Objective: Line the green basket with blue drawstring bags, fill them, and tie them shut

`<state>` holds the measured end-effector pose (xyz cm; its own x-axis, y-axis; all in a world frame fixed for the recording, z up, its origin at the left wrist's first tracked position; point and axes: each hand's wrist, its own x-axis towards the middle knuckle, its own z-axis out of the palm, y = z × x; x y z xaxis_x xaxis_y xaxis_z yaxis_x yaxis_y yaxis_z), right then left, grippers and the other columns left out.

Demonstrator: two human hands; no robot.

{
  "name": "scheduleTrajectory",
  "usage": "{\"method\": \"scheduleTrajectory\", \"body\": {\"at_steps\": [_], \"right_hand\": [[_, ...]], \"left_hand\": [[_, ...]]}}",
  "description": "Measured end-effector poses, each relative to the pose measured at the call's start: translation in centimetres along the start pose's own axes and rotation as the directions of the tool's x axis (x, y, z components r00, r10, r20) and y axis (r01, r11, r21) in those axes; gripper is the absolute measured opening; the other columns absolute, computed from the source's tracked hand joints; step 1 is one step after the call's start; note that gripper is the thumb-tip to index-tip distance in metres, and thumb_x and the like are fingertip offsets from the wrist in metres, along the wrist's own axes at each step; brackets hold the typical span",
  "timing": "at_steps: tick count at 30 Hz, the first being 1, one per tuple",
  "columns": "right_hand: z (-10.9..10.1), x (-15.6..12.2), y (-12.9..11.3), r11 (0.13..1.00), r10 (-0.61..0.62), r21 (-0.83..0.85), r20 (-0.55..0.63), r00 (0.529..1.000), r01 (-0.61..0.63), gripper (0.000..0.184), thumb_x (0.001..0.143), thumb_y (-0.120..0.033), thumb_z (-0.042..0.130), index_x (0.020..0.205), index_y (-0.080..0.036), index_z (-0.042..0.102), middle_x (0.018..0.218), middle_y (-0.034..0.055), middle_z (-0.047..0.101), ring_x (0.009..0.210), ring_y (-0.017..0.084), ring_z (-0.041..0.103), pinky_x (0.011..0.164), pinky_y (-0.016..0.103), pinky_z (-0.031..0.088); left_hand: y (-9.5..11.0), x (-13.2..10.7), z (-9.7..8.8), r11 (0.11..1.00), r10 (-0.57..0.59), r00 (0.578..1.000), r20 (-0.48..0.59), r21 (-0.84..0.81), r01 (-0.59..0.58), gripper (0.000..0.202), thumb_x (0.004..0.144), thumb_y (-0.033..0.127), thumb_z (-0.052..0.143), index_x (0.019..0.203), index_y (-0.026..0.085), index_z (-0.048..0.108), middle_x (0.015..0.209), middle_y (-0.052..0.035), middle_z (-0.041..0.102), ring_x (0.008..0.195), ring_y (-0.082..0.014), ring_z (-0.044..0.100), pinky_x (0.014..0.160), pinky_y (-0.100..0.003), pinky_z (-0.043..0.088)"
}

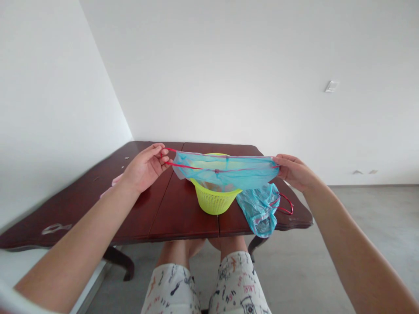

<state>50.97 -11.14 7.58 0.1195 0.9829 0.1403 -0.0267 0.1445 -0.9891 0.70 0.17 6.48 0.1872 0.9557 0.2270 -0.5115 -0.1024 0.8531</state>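
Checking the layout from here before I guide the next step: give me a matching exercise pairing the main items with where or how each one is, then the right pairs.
Items:
1. left hand
2. right hand
3. lime-green plastic basket
4. bunched blue bag

Places or states:
A. lying crumpled beside the basket
B. upright on the dark wooden table
C. holding the right corner of the stretched blue bag
D. pinching the red drawstring at that bag's left corner

Pairs: 1-D, 2-C, 3-B, 4-A
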Motion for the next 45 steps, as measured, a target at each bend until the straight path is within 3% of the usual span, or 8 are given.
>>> {"method": "scheduleTrajectory", "body": {"at_steps": [6, 11, 14, 19, 25, 31, 39, 45], "right_hand": [[0.7, 0.0, -1.4, 0.970, -0.242, -0.028, -0.181, 0.953, 0.241, 0.047, 0.075, -0.061, 0.110, 0.083, -0.027, 0.079, 0.091, 0.0013, 0.082, 0.078, 0.016, 0.070, 0.071, 0.028, 0.064], [1.6, 0.2, -2.6, 0.721, -0.622, -0.577, -0.295, 0.726, 0.383, 0.021, 0.089, -0.045, 0.094, 0.091, -0.027, 0.082, 0.089, 0.0031, 0.079, 0.074, 0.019, 0.070, 0.062, 0.031, 0.058], [2.9, -0.2, -3.6, 0.618, -0.701, -0.671, -0.236, 0.673, 0.409, 0.012, 0.092, -0.037, 0.088, 0.094, -0.027, 0.082, 0.096, 0.0044, 0.080, 0.080, 0.020, 0.073, 0.067, 0.032, 0.058], [4.1, -1.0, -6.3, 0.807, -0.557, -0.358, -0.201, 0.805, 0.469, 0.017, 0.091, -0.036, 0.091, 0.084, -0.027, 0.078, 0.079, 0.0030, 0.073, 0.071, 0.018, 0.061, 0.064, 0.032, 0.053], [4.0, -1.8, -10.1, 0.935, -0.356, -0.018, -0.056, 0.933, 0.355, 0.019, 0.091, -0.039, 0.092, 0.082, -0.028, 0.080, 0.080, 0.0028, 0.071, 0.076, 0.019, 0.068, 0.072, 0.033, 0.063], [6.8, -2.1, -10.7, 0.892, -0.443, -0.070, 0.060, 0.894, 0.447, 0.031, 0.100, -0.048, 0.088, 0.126, -0.032, 0.085, 0.097, 0.0018, 0.083, 0.070, 0.018, 0.076, 0.067, 0.037, 0.068], [12.2, -2.4, -9.0, 0.840, -0.526, -0.089, 0.110, 0.843, 0.535, 0.072, 0.101, -0.055, 0.096, 0.163, -0.039, 0.065, 0.121, 0.0025, 0.089, 0.054, 0.013, 0.068, 0.057, 0.035, 0.066], [14.5, -3.4, -10.2, 0.809, -0.571, -0.074, 0.134, 0.810, 0.583, 0.058, 0.115, -0.075, 0.067, 0.161, -0.040, 0.062, 0.105, -0.0004, 0.084, 0.050, 0.014, 0.064, 0.049, 0.033, 0.055]], "left_hand": [[0.8, -0.5, 1.6, 0.995, 0.084, 0.995, 0.048, -0.064, -0.081, 0.019, 0.097, 0.016, 0.094, 0.110, 0.023, 0.082, 0.118, -0.0016, 0.089, 0.080, -0.0116, 0.081, 0.082, -0.026, 0.074], [1.0, -0.4, 3.1, 0.990, 0.141, 0.976, 0.167, -0.011, -0.141, 0.031, 0.096, 0.021, 0.100, 0.120, 0.025, 0.081, 0.135, -0.0031, 0.089, 0.078, -0.0088, 0.081, 0.079, -0.021, 0.073], [1.3, -0.5, 4.1, 0.986, 0.165, 0.964, 0.209, 0.001, -0.169, 0.035, 0.094, 0.027, 0.102, 0.121, 0.026, 0.080, 0.141, -0.0033, 0.088, 0.078, -0.0097, 0.082, 0.079, -0.023, 0.074], [2.5, -1.3, 6.4, 0.968, 0.227, 0.956, 0.184, 0.066, -0.243, 0.033, 0.096, 0.032, 0.100, 0.122, 0.030, 0.080, 0.144, -0.0018, 0.087, 0.090, -0.0155, 0.086, 0.090, -0.030, 0.075], [4.5, -1.5, 8.1, 0.866, 0.346, 0.903, 0.256, 0.282, -0.412, 0.039, 0.100, 0.037, 0.099, 0.132, 0.025, 0.083, 0.134, -0.0087, 0.090, 0.108, -0.0224, 0.085, 0.095, -0.034, 0.072], [6.3, -1.8, 11.4, 0.739, 0.477, 0.820, 0.317, 0.361, -0.569, 0.042, 0.099, 0.025, 0.097, 0.138, 0.024, 0.082, 0.135, -0.0115, 0.090, 0.140, -0.0320, 0.081, 0.106, -0.037, 0.069], [5.3, -1.4, 16.1, 0.541, 0.672, 0.654, 0.348, 0.372, -0.754, 0.049, 0.096, 0.036, 0.101, 0.138, 0.027, 0.079, 0.140, -0.0098, 0.089, 0.143, -0.0292, 0.079, 0.109, -0.038, 0.066], [4.3, -0.6, 19.0, 0.751, 0.495, 0.763, 0.414, 0.236, -0.616, 0.046, 0.115, 0.068, 0.073, 0.136, 0.027, 0.073, 0.136, -0.0119, 0.088, 0.131, -0.0277, 0.085, 0.107, -0.041, 0.068]]}}
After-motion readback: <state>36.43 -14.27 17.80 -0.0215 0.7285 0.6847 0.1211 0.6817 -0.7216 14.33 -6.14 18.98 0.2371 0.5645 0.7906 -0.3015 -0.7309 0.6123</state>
